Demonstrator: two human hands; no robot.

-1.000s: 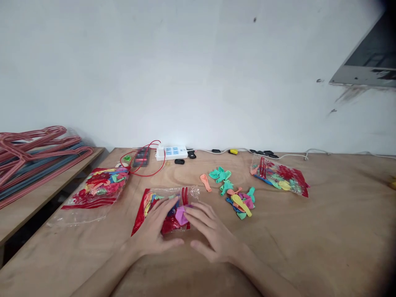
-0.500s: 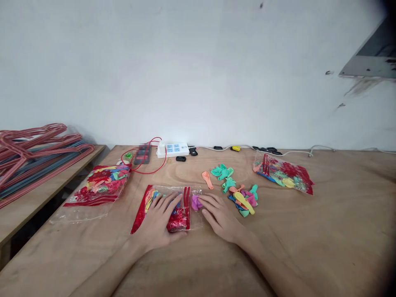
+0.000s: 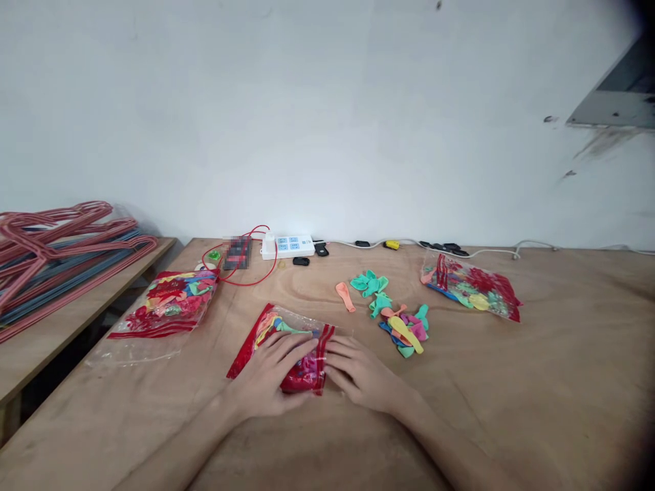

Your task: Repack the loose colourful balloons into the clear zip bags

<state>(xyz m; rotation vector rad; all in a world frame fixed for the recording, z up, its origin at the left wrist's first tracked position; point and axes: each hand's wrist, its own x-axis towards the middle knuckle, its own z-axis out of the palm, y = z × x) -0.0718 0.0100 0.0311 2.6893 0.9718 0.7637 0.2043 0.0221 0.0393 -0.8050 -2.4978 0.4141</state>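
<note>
A clear and red plastic bag [image 3: 304, 374] of colourful balloons lies tilted on the wooden table, under my hands. My left hand [image 3: 271, 372] rests on the middle of the bag with its fingers spread. At the bag's right end, by the red stripes, is my right hand [image 3: 361, 374]; its fingers curve over the clear flap, and their tips are partly hidden. Right of the bag lies a loose pile of balloons [image 3: 406, 333], with green balloons [image 3: 369, 283] and an orange balloon [image 3: 345, 297] behind it.
Similar balloon bags lie at the left [image 3: 174, 300] and right [image 3: 473, 285]. A white power strip [image 3: 287, 247] with a red cable and small black items sits by the wall. Hangers [image 3: 66, 259] are stacked on a side table [image 3: 97, 293] at the far left.
The middle bag has turned and shifted slightly right. The purple balloon at its right end no longer shows there. My right hand has moved a little down, over the flap.
</note>
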